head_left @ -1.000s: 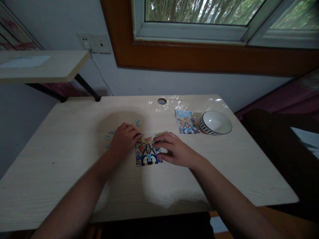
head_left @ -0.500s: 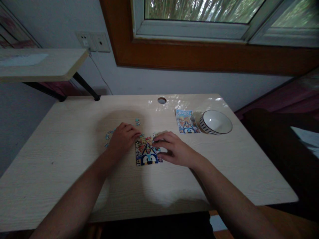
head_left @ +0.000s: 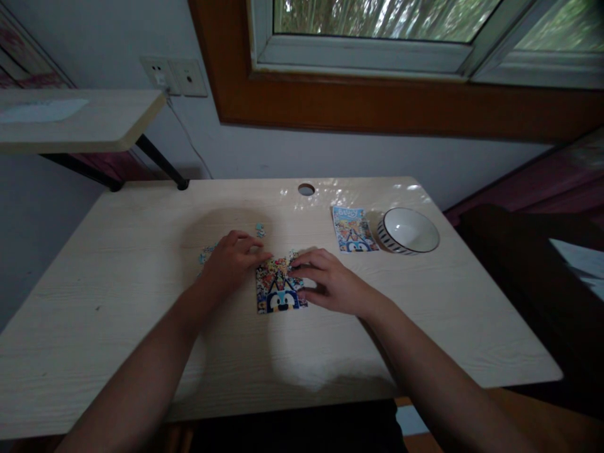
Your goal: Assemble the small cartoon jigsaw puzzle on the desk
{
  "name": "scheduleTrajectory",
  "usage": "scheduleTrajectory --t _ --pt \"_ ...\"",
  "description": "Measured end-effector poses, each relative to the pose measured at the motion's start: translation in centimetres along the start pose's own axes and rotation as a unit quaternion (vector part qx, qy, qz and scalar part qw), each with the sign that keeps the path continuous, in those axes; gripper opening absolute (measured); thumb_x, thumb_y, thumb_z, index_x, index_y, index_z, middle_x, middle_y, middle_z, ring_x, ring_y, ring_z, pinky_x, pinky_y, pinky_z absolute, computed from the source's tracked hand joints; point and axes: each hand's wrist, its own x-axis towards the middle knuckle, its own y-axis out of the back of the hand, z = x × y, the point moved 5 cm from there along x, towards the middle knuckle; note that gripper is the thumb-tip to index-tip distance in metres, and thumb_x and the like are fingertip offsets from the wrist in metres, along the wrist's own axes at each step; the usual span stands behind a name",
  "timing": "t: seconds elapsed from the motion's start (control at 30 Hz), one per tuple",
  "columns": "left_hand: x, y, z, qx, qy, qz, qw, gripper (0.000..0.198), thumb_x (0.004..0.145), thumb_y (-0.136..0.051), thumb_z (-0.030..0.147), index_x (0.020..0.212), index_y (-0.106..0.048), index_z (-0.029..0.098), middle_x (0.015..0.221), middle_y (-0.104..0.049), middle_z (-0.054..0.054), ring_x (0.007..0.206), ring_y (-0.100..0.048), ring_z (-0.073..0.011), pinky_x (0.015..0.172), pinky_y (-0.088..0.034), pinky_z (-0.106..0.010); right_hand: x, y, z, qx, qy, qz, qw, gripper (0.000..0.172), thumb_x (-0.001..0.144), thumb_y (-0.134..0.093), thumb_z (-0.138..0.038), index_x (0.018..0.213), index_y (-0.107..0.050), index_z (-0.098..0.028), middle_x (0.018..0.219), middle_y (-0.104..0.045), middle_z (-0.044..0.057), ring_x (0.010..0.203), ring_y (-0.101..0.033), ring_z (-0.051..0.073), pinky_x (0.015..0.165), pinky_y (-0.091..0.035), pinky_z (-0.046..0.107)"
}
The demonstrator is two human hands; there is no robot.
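A partly assembled jigsaw puzzle (head_left: 283,301) lies on the table in front of me, a blue cartoon dog's face along its lower edge. My left hand (head_left: 238,258) reaches to its upper left corner with fingers pressed together; whatever the fingertips hold or press is hidden. My right hand (head_left: 328,281) rests at the puzzle's right edge, fingers spread and touching its side and upper right part. Loose puzzle pieces (head_left: 206,256) lie left of my left hand, partly covered by it. Beyond the hand is another small group of pieces (head_left: 260,230).
A picture sheet (head_left: 353,229) with the same dog design lies at the back right. Beside it stands a white bowl (head_left: 410,231) with a striped outside. A raised shelf (head_left: 94,135) stands over the table's back left corner. Near the back edge is a round hole (head_left: 306,189).
My left hand has shifted slightly right, its fingertips now over the puzzle's upper left corner, where a piece showed before. My right hand stays in place.
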Motion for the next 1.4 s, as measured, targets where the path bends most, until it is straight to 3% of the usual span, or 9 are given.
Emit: scheduleTrajectory --t 0.37,1.0,1.4 --pt "0.1 1.1 0.3 0.012 -0.016 -0.055 0.998 0.038 0.097 -0.068 0.016 0.127 -0.075 0.038 0.143 -0.064 -0.005 0.134 -0.049 -0.0296 0.111 -0.045 -0.051 0.0 0.2 -0.2 0.0 0.008 0.0 1.0 0.042 0.095 -0.075 -0.037 0.136 -0.067 -0.029 0.128 -0.068 0.01 0.124 -0.06 0.029 0.107 -0.049 0.051" --pt "0.0 1.0 0.6 0.021 -0.027 -0.062 0.998 0.034 0.1 -0.063 0.016 0.127 -0.075 0.034 0.147 -0.062 -0.007 0.135 -0.048 -0.0304 0.111 -0.046 -0.053 0.0 0.1 -0.1 -0.007 0.008 0.008 1.0 0.042 0.093 -0.076 -0.035 0.134 -0.067 -0.029 0.129 -0.069 0.01 0.124 -0.061 0.028 0.107 -0.05 0.05" --pt "0.0 1.0 0.5 0.027 -0.017 -0.07 0.997 0.038 0.099 -0.065 0.014 0.126 -0.075 0.039 0.148 -0.06 -0.004 0.14 -0.047 -0.0314 0.113 -0.045 -0.054 0.0 0.0 0.1 -0.011 0.01 0.007 1.0 0.043 0.094 -0.076 -0.037 0.135 -0.067 -0.029 0.13 -0.069 0.01 0.125 -0.06 0.029 0.108 -0.049 0.05"
